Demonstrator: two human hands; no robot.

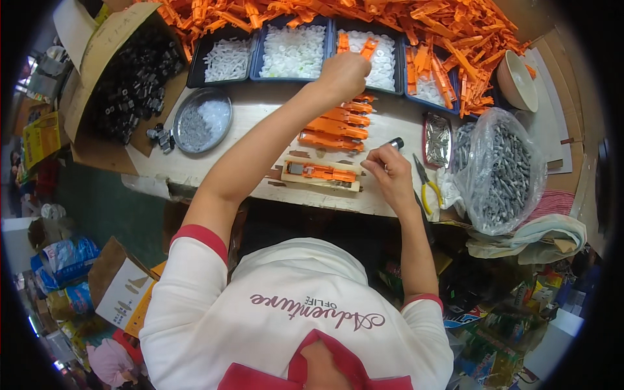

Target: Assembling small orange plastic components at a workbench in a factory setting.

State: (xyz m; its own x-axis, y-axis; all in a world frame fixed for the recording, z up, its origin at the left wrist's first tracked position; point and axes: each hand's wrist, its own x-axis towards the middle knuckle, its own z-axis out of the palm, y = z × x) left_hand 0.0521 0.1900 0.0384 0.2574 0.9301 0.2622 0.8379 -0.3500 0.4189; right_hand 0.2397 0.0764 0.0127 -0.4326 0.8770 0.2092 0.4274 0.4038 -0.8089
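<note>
My left hand [346,77] reaches over the front of a dark bin of white round plastic parts [383,65], fingers curled and tips hidden. Whether it holds a part does not show. My right hand [390,174] is closed, thumb and fingertips pressed together, beside the right end of a pale wooden holder [284,177]; its content is too small to make out. A black cylinder [396,143] shows just behind that hand. In the holder lies an open orange plastic housing [325,171] with a grey piece at its left end. Several orange housings [331,141] lie in a row behind it.
Bins of white parts [292,52] line the back, below a heap of orange housings [448,19]. At left are a box of black parts [133,91] and a round metal dish [203,120]. Yellow-handled pliers [429,192], a screw tray [437,140] and a bag of grey parts [504,172] lie right.
</note>
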